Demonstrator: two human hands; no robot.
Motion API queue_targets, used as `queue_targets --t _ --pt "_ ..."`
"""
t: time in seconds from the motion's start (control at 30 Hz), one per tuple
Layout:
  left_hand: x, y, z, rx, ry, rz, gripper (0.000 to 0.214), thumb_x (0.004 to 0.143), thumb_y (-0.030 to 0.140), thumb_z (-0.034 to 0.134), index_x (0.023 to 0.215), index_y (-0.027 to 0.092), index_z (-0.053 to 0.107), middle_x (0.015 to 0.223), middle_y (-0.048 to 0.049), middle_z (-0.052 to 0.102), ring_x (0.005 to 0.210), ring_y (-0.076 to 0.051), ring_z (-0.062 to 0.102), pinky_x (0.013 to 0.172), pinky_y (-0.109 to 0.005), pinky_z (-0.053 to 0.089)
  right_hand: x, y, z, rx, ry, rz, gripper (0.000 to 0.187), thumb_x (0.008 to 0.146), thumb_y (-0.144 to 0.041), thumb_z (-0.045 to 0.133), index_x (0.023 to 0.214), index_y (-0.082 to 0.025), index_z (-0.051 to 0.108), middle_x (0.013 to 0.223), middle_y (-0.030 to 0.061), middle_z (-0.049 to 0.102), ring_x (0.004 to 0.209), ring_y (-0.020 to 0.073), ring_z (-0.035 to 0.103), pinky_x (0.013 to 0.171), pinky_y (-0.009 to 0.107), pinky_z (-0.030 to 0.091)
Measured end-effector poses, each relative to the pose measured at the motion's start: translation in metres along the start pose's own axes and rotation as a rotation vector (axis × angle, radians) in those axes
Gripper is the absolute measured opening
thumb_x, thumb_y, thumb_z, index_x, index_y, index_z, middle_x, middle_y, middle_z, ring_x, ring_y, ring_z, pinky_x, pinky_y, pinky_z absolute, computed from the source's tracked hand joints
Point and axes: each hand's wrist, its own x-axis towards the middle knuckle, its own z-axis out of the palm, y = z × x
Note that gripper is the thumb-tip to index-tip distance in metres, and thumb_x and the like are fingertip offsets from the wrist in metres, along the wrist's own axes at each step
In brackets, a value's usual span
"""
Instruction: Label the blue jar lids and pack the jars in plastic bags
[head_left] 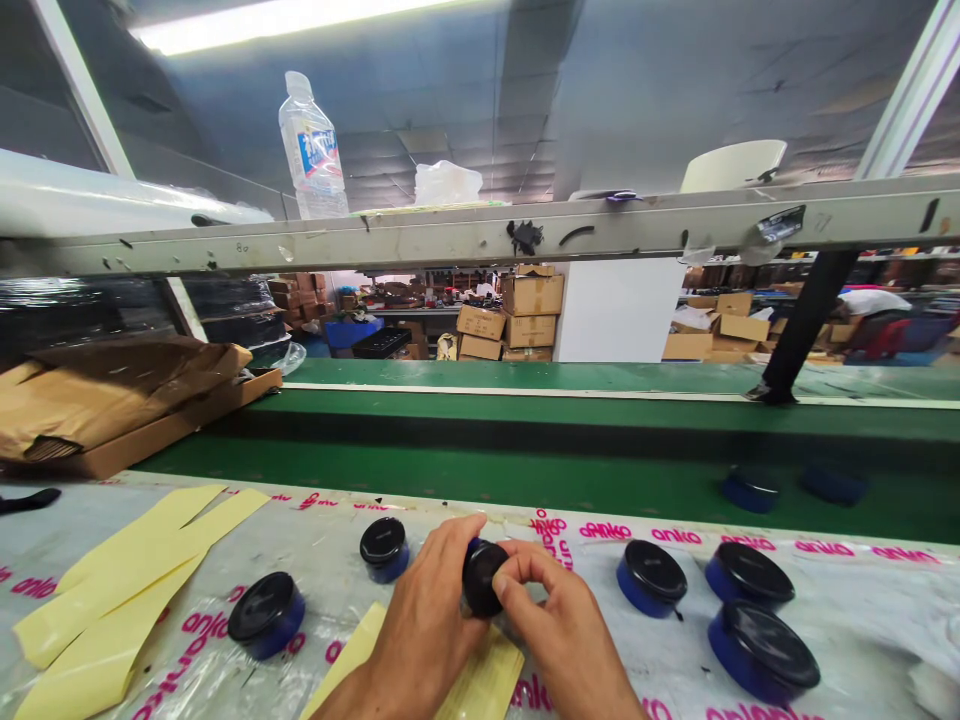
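L hand [427, 612] grips jar [482, 582], btm ctr; R hand [556, 615] pinches its edge. 3 more jars [765, 640] lower R.

Left hand [429, 615] around dark container [481, 580] — right hand [559, 615] at its edge

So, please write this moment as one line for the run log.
left hand: holds blue-black round container | right hand: touches its rim | nearby: yellow paper, similar containers

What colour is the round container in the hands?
Container: black face, dark blue side, best seen in the head view.
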Motion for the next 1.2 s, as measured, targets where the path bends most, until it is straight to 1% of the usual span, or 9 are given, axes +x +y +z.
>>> queue_targets --t 0.27,0.4,0.47,0.63,0.8,0.9,1.0,1.1,1.2 --pt "-0.001 0.002 -0.002 -0.018 -0.019 -0.001 0.065 0.077 0.003 0.064 0.133 0.03 0.044 0.128 -0.0047 0.061 0.118 -0.024 0.061 0.1 -0.043 0.052 0.001 0.008 0.003 -0.026 0.033 0.022 0.019 0.077 -0.033 0.062 0.063 -0.02 0.063 0.106 0.0087 0.073 0.098 0.0268 0.066 0.08 0.03 0.05" --pt "-0.001 0.002 -0.002 -0.016 -0.014 0.006 0.066 0.075 0.002 0.065 0.132 0.029 0.044 0.128 -0.0043 0.062 0.118 -0.024 0.062 0.1 -0.042 0.052 0.0 0.011 0.004 -0.033 -0.007 0.045 0.018 0.08 -0.031 0.058 0.067 -0.02 0.062 0.106 0.0076 0.073 0.098 0.0259 0.066 0.076 0.029 0.049" --pt "-0.002 0.001 -0.002 -0.009 -0.012 -0.001 0.066 0.076 0.002 0.065 0.132 0.03 0.044 0.128 -0.0037 0.062 0.117 -0.023 0.062 0.099 -0.041 0.053 0.0 0.012 0.004 -0.034 -0.019 0.048 0.018 0.08 -0.032 0.059 0.067 -0.02 0.062 0.106 0.0077 0.073 0.098 0.0262 0.066 0.079 0.03 0.049" --pt "-0.005 -0.005 -0.002 0.009 -0.018 0.007 0.067 0.078 0.003 0.062 0.135 0.031 0.04 0.132 -0.0048 0.06 0.121 -0.024 0.061 0.102 -0.043 0.052 0.001 0.013 0.008 -0.002 0.041 0.058 0.019 0.078 -0.033 0.066 0.066 -0.019 0.066 0.106 0.0091 0.074 0.101 0.0279 0.066 0.091 0.035 0.046" --pt "-0.004 -0.009 -0.004 0.009 -0.021 0.017 0.064 0.082 0.012 0.066 0.136 0.033 0.038 0.133 -0.0044 0.058 0.121 -0.025 0.061 0.1 -0.044 0.053 0.004 0.016 0.011 0.122 0.109 0.11 0.016 0.071 -0.033 0.074 0.071 -0.018 0.067 0.089 0.0063 0.074 0.082 0.0225 0.067 0.075 0.031 0.052" --pt "-0.001 -0.008 -0.004 0.007 -0.009 0.048 0.068 0.079 0.009 0.065 0.137 0.034 0.039 0.133 -0.0029 0.058 0.121 -0.024 0.061 0.101 -0.042 0.053 0.007 0.019 0.009 0.203 0.139 0.147 0.025 0.065 -0.034 0.079 0.079 -0.018 0.066 0.086 0.0062 0.073 0.078 0.0212 0.066 0.065 0.028 0.052" --pt "0.002 -0.004 -0.005 -0.014 0.003 0.033 0.073 0.075 0.005 0.065 0.137 0.035 0.04 0.131 -0.0012 0.06 0.12 -0.023 0.062 0.099 -0.04 0.054 0.009 0.021 0.006 0.258 0.142 0.176 0.028 0.069 -0.04 0.074 0.084 -0.017 0.065 0.082 0.0068 0.072 0.076 0.0211 0.066 0.058 0.026 0.051" --pt "0.003 0.0 -0.005 -0.044 0.0 -0.013 0.072 0.074 0.006 0.066 0.135 0.035 0.042 0.128 0.0 0.061 0.117 -0.022 0.062 0.095 -0.038 0.056 0.008 0.019 0.003 0.246 0.106 0.204 0.031 0.078 -0.045 0.067 0.091 -0.017 0.065 0.084 0.007 0.072 0.077 0.022 0.066 0.055 0.026 0.05" --pt "0.002 0.003 -0.005 -0.063 -0.014 -0.032 0.071 0.074 0.007 0.066 0.134 0.035 0.043 0.127 0.0004 0.061 0.116 -0.021 0.063 0.095 -0.037 0.056 0.006 0.017 0.006 0.165 0.131 0.19 0.031 0.075 -0.041 0.071 0.095 -0.018 0.066 0.09 0.0067 0.072 0.081 0.0229 0.065 0.061 0.029 0.052"
